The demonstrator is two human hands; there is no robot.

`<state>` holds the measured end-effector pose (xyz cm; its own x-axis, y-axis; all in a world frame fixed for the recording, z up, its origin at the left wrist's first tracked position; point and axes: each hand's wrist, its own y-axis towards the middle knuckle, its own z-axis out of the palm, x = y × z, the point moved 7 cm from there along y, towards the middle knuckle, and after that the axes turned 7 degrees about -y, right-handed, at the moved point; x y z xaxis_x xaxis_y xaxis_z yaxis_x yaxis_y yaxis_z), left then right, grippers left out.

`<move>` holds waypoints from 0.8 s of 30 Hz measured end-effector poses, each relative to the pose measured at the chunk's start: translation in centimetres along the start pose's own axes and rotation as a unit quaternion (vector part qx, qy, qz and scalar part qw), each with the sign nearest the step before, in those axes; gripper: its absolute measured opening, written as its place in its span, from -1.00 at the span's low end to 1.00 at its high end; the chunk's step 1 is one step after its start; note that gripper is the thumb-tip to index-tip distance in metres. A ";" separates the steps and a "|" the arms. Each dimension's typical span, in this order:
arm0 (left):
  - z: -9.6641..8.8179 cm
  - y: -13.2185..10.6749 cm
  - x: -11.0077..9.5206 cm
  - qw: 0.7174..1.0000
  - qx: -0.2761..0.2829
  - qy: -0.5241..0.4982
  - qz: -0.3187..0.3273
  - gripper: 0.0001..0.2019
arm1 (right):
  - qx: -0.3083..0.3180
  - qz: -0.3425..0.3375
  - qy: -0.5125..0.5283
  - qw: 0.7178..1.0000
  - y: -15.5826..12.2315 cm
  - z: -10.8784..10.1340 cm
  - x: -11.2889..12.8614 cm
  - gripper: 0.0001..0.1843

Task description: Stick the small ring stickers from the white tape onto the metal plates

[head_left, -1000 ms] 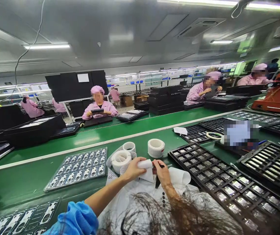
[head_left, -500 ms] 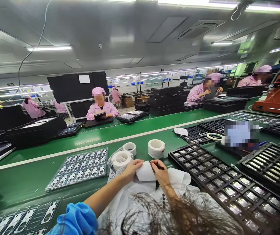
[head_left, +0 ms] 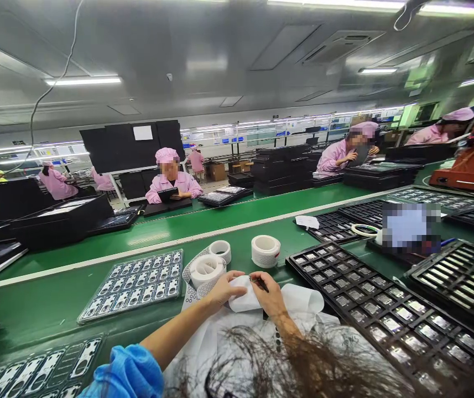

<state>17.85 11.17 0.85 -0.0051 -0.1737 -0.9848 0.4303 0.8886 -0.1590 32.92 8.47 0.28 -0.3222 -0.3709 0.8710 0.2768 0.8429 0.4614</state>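
Note:
My left hand [head_left: 226, 290] pinches a white strip of backing paper [head_left: 245, 301] from its left side. The fingertips of my right hand [head_left: 269, 296] meet the strip's upper edge. A slim black tool [head_left: 262, 284], possibly tweezers, sits in that hand, mostly hidden by the fingers. More white strip [head_left: 303, 298] curls out to the right of my right wrist. Just left of my left hand stands a roll of labels [head_left: 207, 270] printed with small rings. Behind it is a smaller white roll [head_left: 220, 251]. Another white roll [head_left: 265, 251] stands beyond my hands.
A clear tray of metal-looking plates [head_left: 133, 284] lies to the left, with a similar tray [head_left: 37, 367] nearer. On the right, a black compartment tray [head_left: 380, 307] holds small square parts. A tape ring [head_left: 364, 231] lies behind it. Co-workers in pink sit across the green bench [head_left: 170, 224].
My right hand has turned and its fingers have closed in toward my left fingertips. The strip between my hands has tilted and folded down slightly. The black tool shows less.

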 end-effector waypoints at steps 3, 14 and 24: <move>-0.3 0.1 -0.1 1.000 -0.003 0.011 -0.004 -0.70 | 0.003 -0.022 -0.019 1.000 0.0 0.0 0.7 -0.82; -0.6 0.5 0.3 1.000 -0.003 0.022 -0.021 -0.69 | 0.033 -0.055 -0.064 0.996 0.6 -0.4 0.0 -0.81; -0.2 0.4 -0.1 0.995 -0.005 0.100 0.008 -0.67 | 0.010 0.008 -0.044 0.999 0.2 -1.0 0.6 -0.69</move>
<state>17.81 11.65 0.87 -0.1783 -0.0731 -0.9813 0.4230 0.8947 -0.1435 33.67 8.00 1.02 -0.3963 -0.3228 0.8595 0.2637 0.8567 0.4433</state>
